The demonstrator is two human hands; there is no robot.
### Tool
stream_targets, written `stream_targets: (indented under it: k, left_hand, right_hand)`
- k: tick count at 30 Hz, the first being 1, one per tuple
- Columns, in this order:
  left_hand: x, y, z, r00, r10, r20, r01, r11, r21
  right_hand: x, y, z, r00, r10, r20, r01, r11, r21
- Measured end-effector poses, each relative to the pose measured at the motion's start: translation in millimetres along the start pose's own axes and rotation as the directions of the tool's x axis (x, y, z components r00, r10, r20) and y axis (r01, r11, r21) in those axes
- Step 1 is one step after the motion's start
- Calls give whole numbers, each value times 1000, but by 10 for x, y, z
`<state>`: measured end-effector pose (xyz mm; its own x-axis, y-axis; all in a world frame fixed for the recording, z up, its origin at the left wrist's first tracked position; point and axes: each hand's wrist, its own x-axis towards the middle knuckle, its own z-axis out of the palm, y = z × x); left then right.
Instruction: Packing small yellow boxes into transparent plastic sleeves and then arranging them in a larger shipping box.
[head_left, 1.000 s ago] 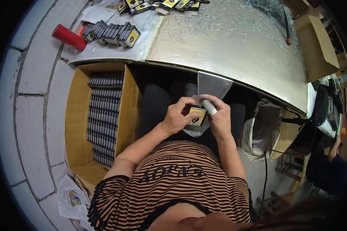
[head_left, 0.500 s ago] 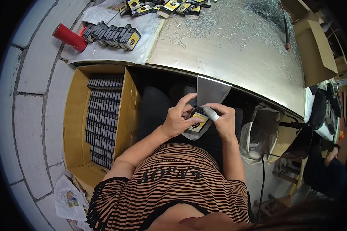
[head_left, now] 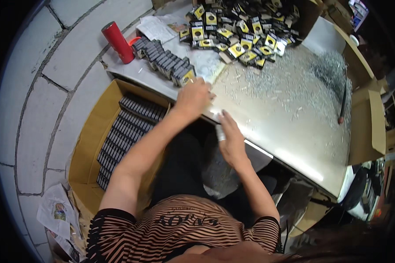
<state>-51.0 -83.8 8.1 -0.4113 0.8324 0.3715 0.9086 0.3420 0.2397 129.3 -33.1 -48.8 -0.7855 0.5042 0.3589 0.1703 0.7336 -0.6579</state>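
My left hand point(head_left: 193, 100) is over the table's near edge, at the near end of a row of small black boxes point(head_left: 164, 61) with yellow labels. Its fingers are curled and slightly blurred; what they hold, if anything, is hidden. My right hand point(head_left: 231, 139) is a little to the right, by the table edge, with its fingers stretched out and nothing visible in them. A white wrap point(head_left: 220, 133) covers its thumb. Below it, over my lap, hangs a clear plastic bag point(head_left: 219, 168).
Left of my legs stands a cardboard box point(head_left: 85, 153) packed with rows of small black boxes point(head_left: 123, 140). A red flask point(head_left: 117, 41) stands at the table's far left. Loose black-and-yellow boxes point(head_left: 245, 41) lie heaped at the back, with scattered metal pieces point(head_left: 289, 87) to their right.
My hands have come apart from the small black-and-yellow box they held over my lap. The left has reached forward to the row; the right has moved to the table edge. The view has shifted.
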Motion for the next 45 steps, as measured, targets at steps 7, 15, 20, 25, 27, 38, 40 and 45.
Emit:
stream_targets:
  k: [7,15,20,25,27,38,40,45]
  left_hand:
    - [1616,-563,435,980,128,-155,-121,991,51]
    - [2342,-315,1119,976,-143,163,149,989,-24]
    - [2012,26,759,979,-146,-142,45,835,-549]
    - [724,576,674,963,-267,34,172,513,-841]
    - [124,709,764,928,-252,-274,-100,540,-835]
    - [-941,543,404,920,-285,270,386,782,-490]
    - [-1108,518,292,902,-269,338,417,750,-513]
    - [-1728,368,857,788,93,609,539,375,-754]
  right_hand:
    - [687,1031,-297,998,48,-46,-66,774,-630]
    - [-72,1192,-1458,946,325,-10,-319,924,-209]
    - [-325,1643,-1632,822,441,-362,-479,878,-19]
    - [318,1496,-943,840,402,-364,-521,784,-337]
    - [412,1410,-806,952,271,-141,-305,810,-501]
    - [230,1080,-611,948,298,-116,-306,742,-597]
    - [239,1197,-751,889,394,-234,-456,705,-544]
    - [115,1228,-756,928,317,-195,-370,731,-573]
